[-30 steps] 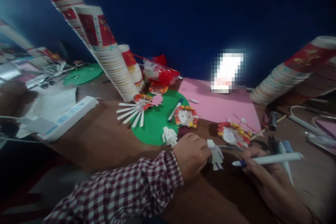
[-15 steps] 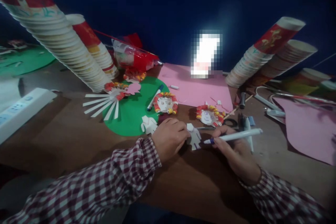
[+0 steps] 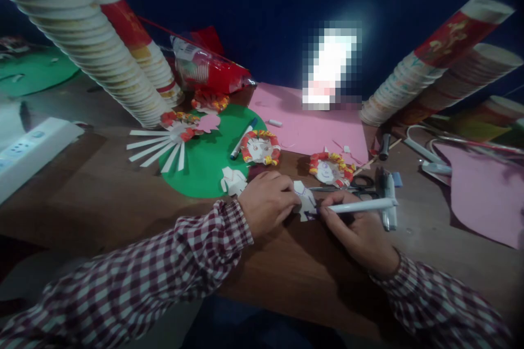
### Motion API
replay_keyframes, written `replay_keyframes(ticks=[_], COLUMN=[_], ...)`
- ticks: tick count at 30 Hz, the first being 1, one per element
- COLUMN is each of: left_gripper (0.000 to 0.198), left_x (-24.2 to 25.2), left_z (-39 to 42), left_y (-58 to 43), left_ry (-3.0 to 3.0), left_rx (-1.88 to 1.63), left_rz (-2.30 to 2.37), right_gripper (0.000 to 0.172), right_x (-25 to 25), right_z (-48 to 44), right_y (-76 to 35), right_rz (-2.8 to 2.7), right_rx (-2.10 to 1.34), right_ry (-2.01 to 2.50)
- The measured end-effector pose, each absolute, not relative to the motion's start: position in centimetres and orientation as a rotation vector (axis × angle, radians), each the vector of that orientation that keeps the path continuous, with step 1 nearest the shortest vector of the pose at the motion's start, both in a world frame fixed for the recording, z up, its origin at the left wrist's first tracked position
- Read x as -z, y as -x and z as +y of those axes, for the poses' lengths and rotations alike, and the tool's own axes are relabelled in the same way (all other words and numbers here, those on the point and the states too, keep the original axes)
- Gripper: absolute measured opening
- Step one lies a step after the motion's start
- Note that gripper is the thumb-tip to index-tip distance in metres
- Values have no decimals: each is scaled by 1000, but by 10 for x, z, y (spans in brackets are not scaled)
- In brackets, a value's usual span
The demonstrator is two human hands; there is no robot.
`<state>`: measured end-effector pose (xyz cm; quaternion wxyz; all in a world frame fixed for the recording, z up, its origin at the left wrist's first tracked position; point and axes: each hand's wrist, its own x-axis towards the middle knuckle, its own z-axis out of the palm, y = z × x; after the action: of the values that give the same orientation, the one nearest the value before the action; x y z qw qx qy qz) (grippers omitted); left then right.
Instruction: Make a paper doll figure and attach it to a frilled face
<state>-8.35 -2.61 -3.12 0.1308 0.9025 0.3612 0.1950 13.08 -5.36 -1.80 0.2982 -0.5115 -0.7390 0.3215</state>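
Observation:
My left hand (image 3: 268, 203) holds the edge of a small white paper cutout (image 3: 303, 200), shaped like a figure's body, against the brown table. Between the fingers of my right hand (image 3: 362, 232) is a white marker (image 3: 360, 205), its purple tip at the cutout's lower right edge. Purple lines show on the cutout. A second white body cutout (image 3: 233, 181) lies left of my left hand. Beyond my hands are a white paper face ringed in red and yellow (image 3: 261, 148) and another ringed face with purple features (image 3: 331, 169).
Tall paper-cup stacks stand at left (image 3: 102, 49) and right (image 3: 429, 60). A green sheet (image 3: 200, 174) and a pink sheet (image 3: 327, 131) lie behind my hands. Scissors (image 3: 364, 181) and more markers (image 3: 387, 196) are near my right hand; a power strip (image 3: 41, 152) is far left.
The marker tip has come in against the cutout's lower right edge, and a dark purple mark shows there. My left hand keeps its hold. The whole view has shifted slightly.

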Motion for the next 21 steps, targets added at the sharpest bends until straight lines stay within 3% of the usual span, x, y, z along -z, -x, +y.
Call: replay_keyframes(ticks=[21], left_gripper=[17], left_x=[25], left_z=[-27], left_y=[83], left_ry=[-2618], left_rx=[-525], left_rz=[1048], right_gripper=[6], right_x=[21], right_z=[-57], right_y=[-132], right_rz=[-2014], right_rx=[-818], right_ry=[1354])
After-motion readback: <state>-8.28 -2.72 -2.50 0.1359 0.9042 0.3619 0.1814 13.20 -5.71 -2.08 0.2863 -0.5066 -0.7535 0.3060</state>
